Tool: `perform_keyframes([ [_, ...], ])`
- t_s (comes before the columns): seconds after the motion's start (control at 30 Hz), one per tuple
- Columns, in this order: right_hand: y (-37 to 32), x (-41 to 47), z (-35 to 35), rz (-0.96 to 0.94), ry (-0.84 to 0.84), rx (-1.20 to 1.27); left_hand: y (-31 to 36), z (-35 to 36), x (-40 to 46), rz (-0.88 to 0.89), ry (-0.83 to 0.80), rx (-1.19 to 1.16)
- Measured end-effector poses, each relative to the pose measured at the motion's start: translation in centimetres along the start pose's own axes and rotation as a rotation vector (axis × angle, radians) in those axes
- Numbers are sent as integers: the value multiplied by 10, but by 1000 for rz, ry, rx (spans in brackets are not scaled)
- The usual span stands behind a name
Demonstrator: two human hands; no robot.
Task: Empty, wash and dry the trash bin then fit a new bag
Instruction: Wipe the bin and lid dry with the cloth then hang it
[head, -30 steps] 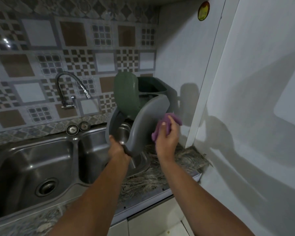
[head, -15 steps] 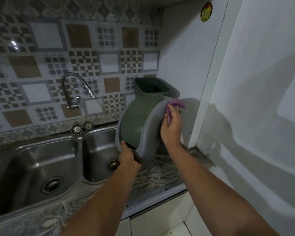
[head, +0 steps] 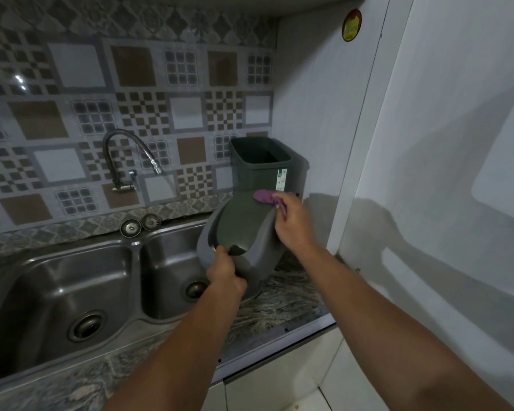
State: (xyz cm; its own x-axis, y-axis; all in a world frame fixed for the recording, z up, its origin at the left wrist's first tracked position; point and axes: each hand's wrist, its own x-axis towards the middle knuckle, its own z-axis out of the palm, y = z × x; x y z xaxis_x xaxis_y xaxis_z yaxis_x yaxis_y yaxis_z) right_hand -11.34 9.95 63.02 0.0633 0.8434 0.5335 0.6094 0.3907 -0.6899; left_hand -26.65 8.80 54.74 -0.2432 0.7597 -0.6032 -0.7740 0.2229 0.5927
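Observation:
A dark green trash bin stands open and upright on the counter by the right wall. In front of it I hold its lid, a grey frame with a green swing flap, tilted over the right sink basin. My left hand grips the lid's lower edge. My right hand holds a purple cloth and presses it on the top of the green flap.
A steel double sink fills the left, with a curved tap on the tiled wall and two loose strainers on the ledge. Marbled counter lies under the lid. A white panel wall closes the right side.
The lid has turned so its green flap faces me and has sunk a little. My right hand moved the purple cloth from the grey rim up onto the flap's top.

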Motion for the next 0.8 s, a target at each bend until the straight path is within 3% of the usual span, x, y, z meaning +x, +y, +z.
perform_keyframes([
  [0.13, -14, -54, 19, -330, -26, 26, 7, 10, -17, -147, -176, -82],
  [0.23, -3, -81, 39, -398, 14, 55, 16, 15, -24, -191, -258, -88],
  [0.43, -7, -108, 59, 4, 117, 347, 9, 20, -39, -227, -268, -120],
  [0.53, -3, -83, 59, 216, 236, 381, 5, 13, -37, -251, -225, -69],
  [0.8, 22, -14, 26, 631, 359, 523, -5, -6, -45, -151, -142, 65],
])
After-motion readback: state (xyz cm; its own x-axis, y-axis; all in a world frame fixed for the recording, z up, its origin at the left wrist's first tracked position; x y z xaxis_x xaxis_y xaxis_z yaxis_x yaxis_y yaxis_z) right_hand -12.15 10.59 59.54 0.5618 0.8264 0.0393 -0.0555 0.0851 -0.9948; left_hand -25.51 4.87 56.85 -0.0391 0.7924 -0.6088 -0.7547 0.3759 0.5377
